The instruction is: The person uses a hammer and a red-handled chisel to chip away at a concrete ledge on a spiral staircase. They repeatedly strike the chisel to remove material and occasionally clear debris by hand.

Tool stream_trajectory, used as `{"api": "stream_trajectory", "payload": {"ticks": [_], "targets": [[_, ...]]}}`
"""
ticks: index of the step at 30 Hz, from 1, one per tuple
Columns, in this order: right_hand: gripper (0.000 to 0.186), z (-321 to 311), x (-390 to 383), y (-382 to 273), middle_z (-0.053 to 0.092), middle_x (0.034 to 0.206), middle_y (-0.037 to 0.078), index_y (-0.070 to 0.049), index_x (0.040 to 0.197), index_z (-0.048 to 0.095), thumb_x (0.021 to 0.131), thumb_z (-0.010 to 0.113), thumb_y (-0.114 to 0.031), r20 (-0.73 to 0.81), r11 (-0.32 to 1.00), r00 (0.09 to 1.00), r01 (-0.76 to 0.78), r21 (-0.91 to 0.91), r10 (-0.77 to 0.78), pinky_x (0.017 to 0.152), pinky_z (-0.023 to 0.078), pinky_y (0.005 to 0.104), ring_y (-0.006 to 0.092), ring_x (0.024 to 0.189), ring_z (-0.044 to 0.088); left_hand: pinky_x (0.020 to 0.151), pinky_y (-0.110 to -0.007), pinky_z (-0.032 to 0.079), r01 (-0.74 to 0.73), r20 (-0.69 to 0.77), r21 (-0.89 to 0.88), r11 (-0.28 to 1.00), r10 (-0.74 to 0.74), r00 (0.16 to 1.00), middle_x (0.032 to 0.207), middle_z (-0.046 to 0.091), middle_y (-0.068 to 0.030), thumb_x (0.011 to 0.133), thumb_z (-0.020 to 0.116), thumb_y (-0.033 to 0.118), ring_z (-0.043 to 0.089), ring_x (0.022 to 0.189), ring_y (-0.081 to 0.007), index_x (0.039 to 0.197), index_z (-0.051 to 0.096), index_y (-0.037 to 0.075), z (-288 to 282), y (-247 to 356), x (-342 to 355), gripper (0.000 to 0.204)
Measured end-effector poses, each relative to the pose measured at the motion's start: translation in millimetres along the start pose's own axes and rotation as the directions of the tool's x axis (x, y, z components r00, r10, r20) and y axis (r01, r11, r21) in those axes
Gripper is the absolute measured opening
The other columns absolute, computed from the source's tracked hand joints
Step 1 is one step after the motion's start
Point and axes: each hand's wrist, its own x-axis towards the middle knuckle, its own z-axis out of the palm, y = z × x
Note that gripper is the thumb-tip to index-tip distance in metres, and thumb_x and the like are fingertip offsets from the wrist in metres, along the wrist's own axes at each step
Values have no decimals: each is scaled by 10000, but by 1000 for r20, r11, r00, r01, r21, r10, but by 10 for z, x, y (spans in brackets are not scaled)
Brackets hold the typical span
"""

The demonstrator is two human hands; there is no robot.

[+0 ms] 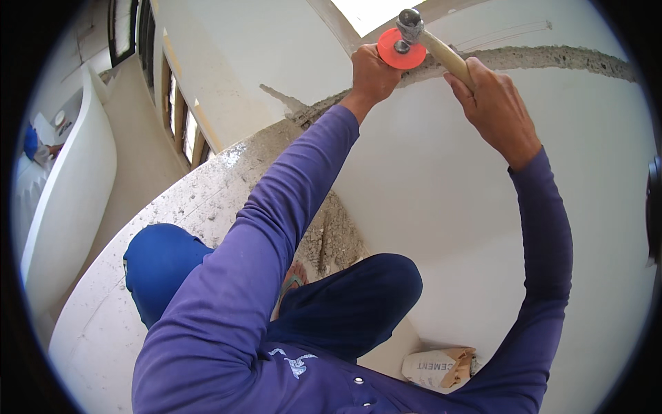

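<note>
My left hand (pixel 376 74), just past 12 o'clock: fingers curled behind the hand tool with a round red-orange guard (pixel 391 58) — grip hidden. My right hand (pixel 502 114), 2 o'clock, fingers wrapped round the wood-handled hammer with a dark metal head (pixel 447 58). Head overlaps guard at 1 o'clock — contact unclear. Rough grey groove (pixel 552 61) in the white wall (pixel 441 172), 12 to 2 o'clock.

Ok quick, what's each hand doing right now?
Left hand: closed, holding the red-guarded tool.
Right hand: closed, holding the hammer.
</note>
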Motion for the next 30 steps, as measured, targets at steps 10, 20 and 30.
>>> {"api": "stream_trajectory", "payload": {"ticks": [10, 20, 30], "targets": [[321, 192, -264, -60, 610, 670, 114, 2, 951, 615, 1019, 685, -304, -302, 956, 952, 45, 289, 47, 581, 487, 392, 240, 547, 559, 630, -302, 544, -34, 35, -12, 999, 35, 999, 661, 708, -44, 852, 842, 187, 566, 632, -62, 797, 753, 6, 75, 14, 41, 209], [260, -110, -235, -318, 645, 693, 107, 23, 1012, 628, 1005, 705, -225, -549, 794, 810, 191, 578, 205, 574, 498, 328, 187, 559, 578, 716, -313, 570, -4, 105, 81, 997, -4, 994, 782, 766, -41, 825, 865, 164, 639, 717, -78, 880, 796, 20, 24, 83, 149, 169], [385, -368, -135, -415, 521, 631, 29, -16, 833, 602, 1040, 656, -336, -354, 768, 878, -24, 640, 322, 503, 414, 313, 149, 511, 494, 657, -303, 566, -45, 118, 107, 993, 32, 993, 714, 751, -52, 814, 890, 208, 610, 664, -64, 837, 787, 17, -69, -22, 220, 218]]}}
